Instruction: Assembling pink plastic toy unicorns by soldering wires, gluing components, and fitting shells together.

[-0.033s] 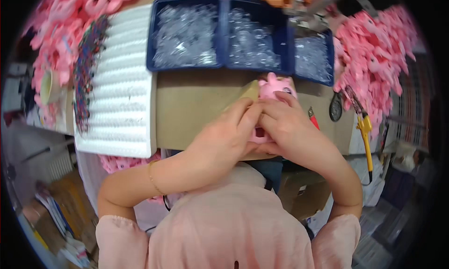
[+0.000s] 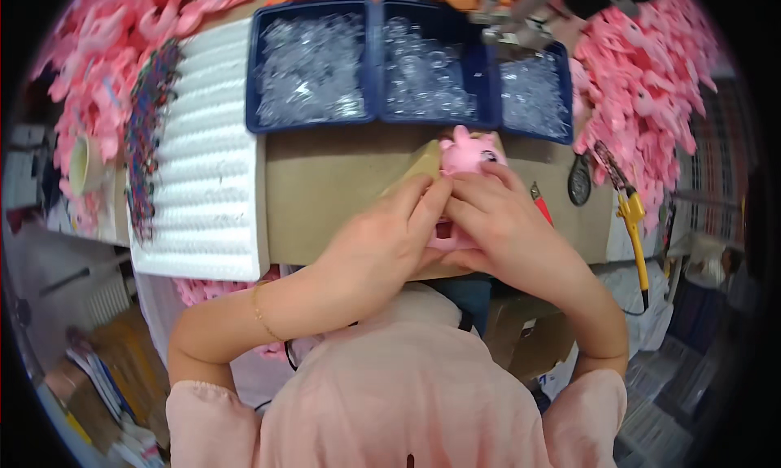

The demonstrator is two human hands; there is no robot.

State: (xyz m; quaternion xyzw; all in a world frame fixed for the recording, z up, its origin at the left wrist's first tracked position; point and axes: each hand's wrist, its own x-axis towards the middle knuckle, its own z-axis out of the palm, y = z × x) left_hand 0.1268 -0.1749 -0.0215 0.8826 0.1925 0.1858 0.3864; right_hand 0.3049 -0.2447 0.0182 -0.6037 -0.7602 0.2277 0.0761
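Observation:
A pink plastic toy animal [image 2: 465,154] with small ears and a dark-ringed eye is at the near edge of the table. Around its lower body close both my hands, fingers bent and nearly meeting. My left hand [image 2: 389,232] presses against its left side, slightly blurred. My right hand [image 2: 508,220] wraps the right side, with fingertips just below the toy's head. A dark square opening shows in the pink body between the hands. Whether a smaller part is pinched between my fingers is hidden.
Blue bins [image 2: 376,102] of clear plastic pieces line the back. At left stands a ridged white foam tray [image 2: 213,167] with bundled coloured wires [image 2: 145,142]. Pink parts [image 2: 643,85] heap at right, near a yellow-handled soldering iron [image 2: 632,224] and a red-handled tool [image 2: 542,205].
The view has shifted slightly, so the bins and tray sit a little farther left. My hands keep the same hold on the pink toy.

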